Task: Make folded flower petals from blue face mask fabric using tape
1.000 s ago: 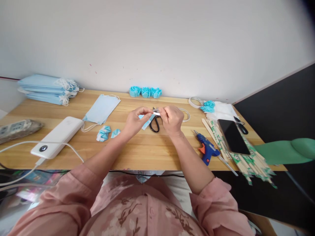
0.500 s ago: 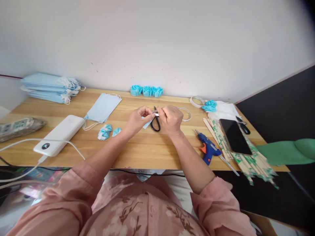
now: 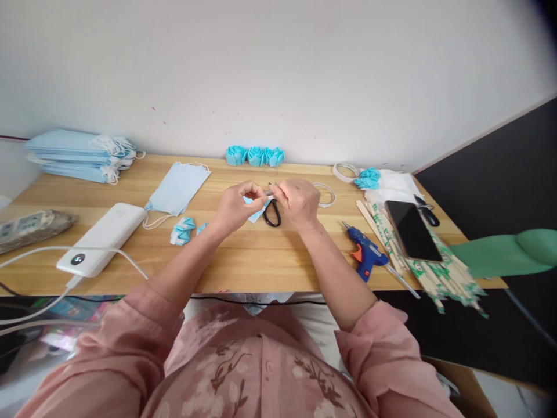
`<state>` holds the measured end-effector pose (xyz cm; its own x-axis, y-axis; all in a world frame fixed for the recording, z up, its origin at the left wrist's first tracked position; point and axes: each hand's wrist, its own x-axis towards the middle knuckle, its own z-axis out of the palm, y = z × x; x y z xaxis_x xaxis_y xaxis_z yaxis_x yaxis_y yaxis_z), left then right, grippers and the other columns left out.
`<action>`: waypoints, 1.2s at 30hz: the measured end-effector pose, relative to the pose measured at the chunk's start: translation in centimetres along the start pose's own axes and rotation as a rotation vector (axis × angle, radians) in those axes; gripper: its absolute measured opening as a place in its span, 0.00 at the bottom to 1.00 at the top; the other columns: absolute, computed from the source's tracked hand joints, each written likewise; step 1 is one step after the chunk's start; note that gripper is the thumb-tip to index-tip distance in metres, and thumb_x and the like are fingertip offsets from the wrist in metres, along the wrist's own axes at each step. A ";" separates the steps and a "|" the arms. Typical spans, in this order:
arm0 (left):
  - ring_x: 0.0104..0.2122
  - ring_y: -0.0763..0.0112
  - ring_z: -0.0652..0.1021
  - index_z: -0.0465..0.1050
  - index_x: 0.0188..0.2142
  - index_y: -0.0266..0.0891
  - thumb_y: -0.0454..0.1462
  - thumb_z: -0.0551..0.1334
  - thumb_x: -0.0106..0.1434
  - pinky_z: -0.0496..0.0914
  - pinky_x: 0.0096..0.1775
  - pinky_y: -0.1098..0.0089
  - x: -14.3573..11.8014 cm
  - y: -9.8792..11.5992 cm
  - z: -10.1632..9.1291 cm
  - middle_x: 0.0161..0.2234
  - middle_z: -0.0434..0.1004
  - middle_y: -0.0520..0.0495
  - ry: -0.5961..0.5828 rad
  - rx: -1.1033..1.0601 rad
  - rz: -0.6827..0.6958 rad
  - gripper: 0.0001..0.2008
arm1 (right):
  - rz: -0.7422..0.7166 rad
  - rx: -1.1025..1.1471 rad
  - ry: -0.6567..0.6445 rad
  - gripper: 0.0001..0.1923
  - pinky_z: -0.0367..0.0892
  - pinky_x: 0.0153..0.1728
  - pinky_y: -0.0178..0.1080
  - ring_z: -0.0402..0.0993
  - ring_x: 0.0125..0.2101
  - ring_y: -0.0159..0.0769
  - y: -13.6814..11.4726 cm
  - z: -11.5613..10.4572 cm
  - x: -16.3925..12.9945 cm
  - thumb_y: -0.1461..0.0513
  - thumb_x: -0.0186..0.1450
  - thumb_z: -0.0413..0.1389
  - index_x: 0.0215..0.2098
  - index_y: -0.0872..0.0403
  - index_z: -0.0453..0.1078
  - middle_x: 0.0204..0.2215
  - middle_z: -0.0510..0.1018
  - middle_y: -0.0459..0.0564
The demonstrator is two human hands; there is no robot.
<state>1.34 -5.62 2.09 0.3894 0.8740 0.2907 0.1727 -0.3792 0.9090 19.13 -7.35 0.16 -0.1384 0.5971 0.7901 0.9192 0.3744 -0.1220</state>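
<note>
Blue mask strip (image 3: 256, 210) sits pinched between both hands above the middle of the wooden table (image 3: 243, 264). Left hand (image 3: 235, 207) closes its fingertips on the strip's near end; right hand (image 3: 298, 202) closes on the far end (a small whitish bit shows there). Black-handled scissors (image 3: 272, 212) lie just beneath, on the table. Folded blue pieces (image 3: 183, 230) rest to the left, a blue glue gun (image 3: 365, 255) to the right.

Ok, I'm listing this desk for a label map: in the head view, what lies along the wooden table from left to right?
Grey power strip → white power bank → flat blue face mask → small folded blue pieces → left hand → black-handled scissors → right hand → blue glue gun → black phone.
</note>
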 end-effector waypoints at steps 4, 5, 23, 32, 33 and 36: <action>0.31 0.69 0.73 0.71 0.26 0.40 0.38 0.63 0.56 0.66 0.39 0.67 0.1 -0.2 -0.1 0.28 0.75 0.50 0.025 0.036 0.076 0.05 | 0.022 0.022 -0.020 0.24 0.52 0.30 0.40 0.62 0.24 0.35 0.4 0.1 -0.2 0.52 0.73 0.45 0.21 0.51 0.62 0.18 0.68 0.47; 0.34 0.68 0.74 0.71 0.26 0.40 0.37 0.63 0.55 0.67 0.42 0.66 0.1 -0.3 -0.1 0.30 0.75 0.49 0.034 0.037 0.101 0.05 | 0.021 0.029 -0.018 0.24 0.52 0.30 0.40 0.62 0.24 0.35 0.5 0.2 -0.2 0.52 0.73 0.45 0.21 0.51 0.62 0.18 0.68 0.47; 0.32 0.72 0.78 0.67 0.29 0.37 0.41 0.71 0.54 0.71 0.33 0.71 0.6 -1.2 -0.1 0.34 0.78 0.47 -0.145 -0.795 -0.309 0.15 | 0.475 0.652 0.009 0.24 0.60 0.26 0.34 0.63 0.21 0.29 0.7 0.5 -0.4 0.44 0.70 0.47 0.28 0.53 0.68 0.17 0.66 0.41; 0.32 0.75 0.78 0.71 0.32 0.38 0.39 0.63 0.64 0.73 0.31 0.76 1.0 -1.5 -0.8 0.34 0.75 0.49 -0.087 -0.951 -0.408 0.07 | 0.543 0.717 -0.091 0.23 0.59 0.24 0.32 0.62 0.18 0.27 0.6 0.6 -0.5 0.45 0.68 0.52 0.31 0.54 0.74 0.15 0.66 0.40; 0.32 0.75 0.79 0.71 0.33 0.38 0.40 0.63 0.65 0.74 0.32 0.76 1.1 -1.5 -0.8 0.34 0.75 0.49 -0.088 -0.938 -0.400 0.07 | 0.547 0.701 -0.103 0.24 0.59 0.24 0.33 0.62 0.18 0.27 0.5 0.6 -0.5 0.45 0.68 0.51 0.30 0.54 0.74 0.15 0.66 0.40; 0.34 0.73 0.79 0.72 0.35 0.39 0.41 0.61 0.66 0.75 0.34 0.74 1.1 -1.5 -0.8 0.35 0.76 0.48 -0.078 -0.899 -0.371 0.07 | 0.557 0.678 -0.128 0.25 0.59 0.24 0.32 0.63 0.18 0.28 0.5 0.7 -0.5 0.44 0.68 0.51 0.28 0.54 0.73 0.15 0.67 0.40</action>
<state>0.76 -3.82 1.32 0.5136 0.8565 -0.0515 -0.4458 0.3176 0.8369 19.45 -7.02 -0.73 0.1866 0.8774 0.4419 0.4551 0.3214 -0.8304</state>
